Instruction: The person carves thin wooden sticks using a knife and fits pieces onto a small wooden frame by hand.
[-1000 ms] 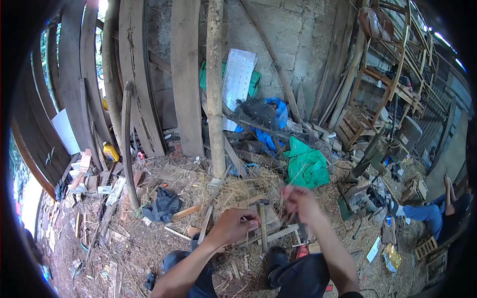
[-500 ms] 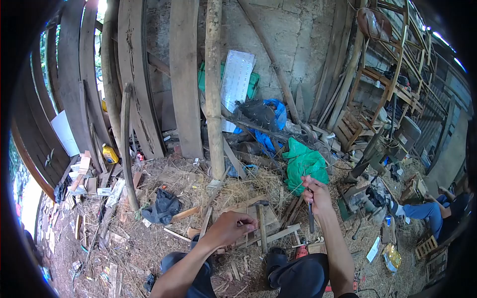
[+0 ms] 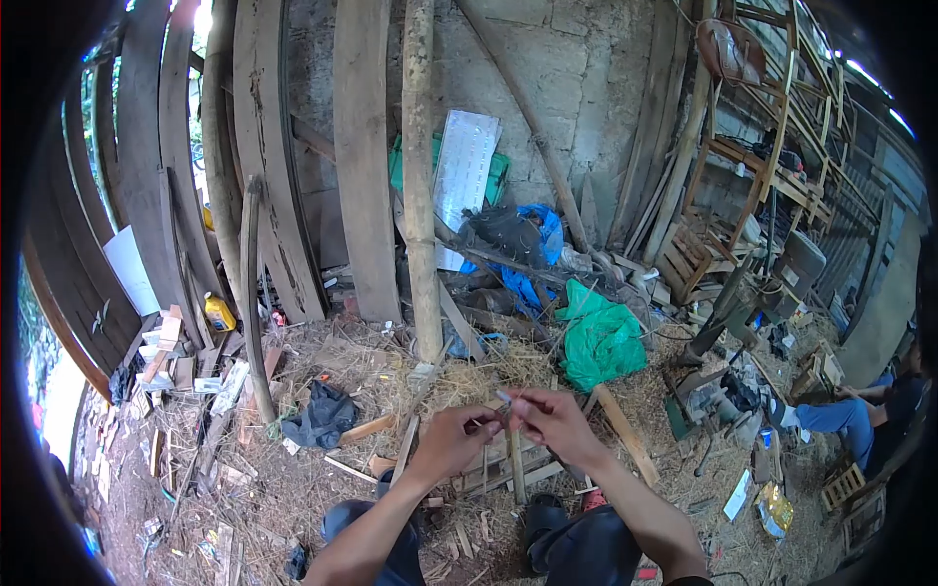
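My left hand and my right hand meet in front of my knees, fingertips almost touching. The right fingers are pinched, with a small pale tip showing above them; its kind is too small to tell. My left thumb and fingers are also closed together, and what they hold, if anything, is hidden. Below the hands, a hammer's wooden handle stands among wood pieces; its head is hidden behind my fingers. A wooden board lies slanted to the right of my right hand.
A green plastic bag lies ahead, near a wooden post. Black plastic and a yellow bottle are leftward. At the right sits another person in blue trousers, below stacked wooden chair frames. Straw and scraps cover the ground.
My right hand has moved left and down to meet my left hand. The dark slender tool it held is no longer plainly visible. The slanted board on the right has come into view.
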### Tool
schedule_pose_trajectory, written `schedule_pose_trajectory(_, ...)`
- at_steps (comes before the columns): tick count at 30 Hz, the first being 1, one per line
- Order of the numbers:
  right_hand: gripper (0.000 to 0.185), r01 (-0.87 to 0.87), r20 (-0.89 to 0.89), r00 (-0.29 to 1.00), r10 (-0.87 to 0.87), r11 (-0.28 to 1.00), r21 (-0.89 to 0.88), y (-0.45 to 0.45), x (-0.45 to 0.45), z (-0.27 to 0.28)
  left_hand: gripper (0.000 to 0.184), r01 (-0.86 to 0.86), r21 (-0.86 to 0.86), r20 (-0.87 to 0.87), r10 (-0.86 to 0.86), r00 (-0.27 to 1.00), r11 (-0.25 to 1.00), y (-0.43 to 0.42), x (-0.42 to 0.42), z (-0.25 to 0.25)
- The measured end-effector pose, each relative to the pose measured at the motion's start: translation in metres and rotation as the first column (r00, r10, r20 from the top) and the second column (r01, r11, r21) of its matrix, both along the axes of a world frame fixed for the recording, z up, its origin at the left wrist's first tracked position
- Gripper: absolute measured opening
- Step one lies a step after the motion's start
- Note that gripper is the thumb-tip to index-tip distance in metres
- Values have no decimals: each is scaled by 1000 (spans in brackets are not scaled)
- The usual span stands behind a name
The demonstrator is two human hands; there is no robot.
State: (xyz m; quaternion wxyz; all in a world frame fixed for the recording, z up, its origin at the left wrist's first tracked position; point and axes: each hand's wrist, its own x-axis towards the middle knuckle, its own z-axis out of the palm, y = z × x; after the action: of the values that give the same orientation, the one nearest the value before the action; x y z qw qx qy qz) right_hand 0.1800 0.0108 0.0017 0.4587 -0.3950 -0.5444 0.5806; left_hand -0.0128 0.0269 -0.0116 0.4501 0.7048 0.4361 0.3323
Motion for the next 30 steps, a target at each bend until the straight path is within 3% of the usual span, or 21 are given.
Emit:
schedule_pose_trajectory(2, 21, -1, -23, 1000, 1, 1000, -22, 13, 17, -15, 15, 9, 10, -112, -8, 994, 1000, -8, 2, 15)
schedule_pose_trajectory(4, 22, 208, -270, 935, -231, 972, -110, 22, 31, -5, 15, 12, 26, -96, -10, 995, 1000, -7, 0, 6)
schedule_pose_trajectory(5, 23, 244, -254, 929, -268, 962, -121, 26, 38, -3, 14, 16, 40, -74, -13, 997, 999, -7, -1, 1)
schedule_pose_trajectory(6, 23, 243, -249, 931, -268, 962, -127, 24, 37, -4, 14, 15, 33, -71, -12, 997, 999, -8, -1, 0)
schedule_pose_trajectory(9, 26, 7, -90, 996, -19, 991, -135, 9, 26, -3, 12, -18, 130, -37, 23, 999, 991, -7, 1, -3)
schedule_pose_trajectory(11, 26, 1, -108, 994, -18, 987, -159, 8, 21, -6, 14, -20, 348, -89, 54, 995, 937, -7, 3, -6)
schedule_pose_trajectory(14, 24, 6, -183, 982, -47, 976, -219, 13, 27, -11, 10, -64, 445, -144, 142, 979, 893, -13, 9, -4)
schedule_pose_trajectory(17, 24, 54, -135, 987, -89, 967, -250, 19, 31, -11, 8, -87, 484, -178, 195, 965, 870, -18, 16, 2)
schedule_pose_trajectory(19, 22, 225, -129, 962, -240, 967, -117, 23, 35, -12, 8, -87, 460, -150, 174, 973, 884, -18, 14, -1)
schedule_pose_trajectory(26, 20, 78, -63, 994, -91, 981, -179, 15, 29, -23, 9, -61, 421, -143, 132, 981, 905, -15, 7, -4)
schedule_pose_trajectory(27, 17, 179, -136, 968, -211, 960, -217, 21, 36, -21, 9, -62, 416, -146, 134, 980, 907, -17, 5, -4)
schedule_pose_trajectory(30, 17, 272, -236, 920, -313, 943, -193, 26, 50, -19, 9, -49, 430, -127, 114, 985, 901, -19, 5, -1)
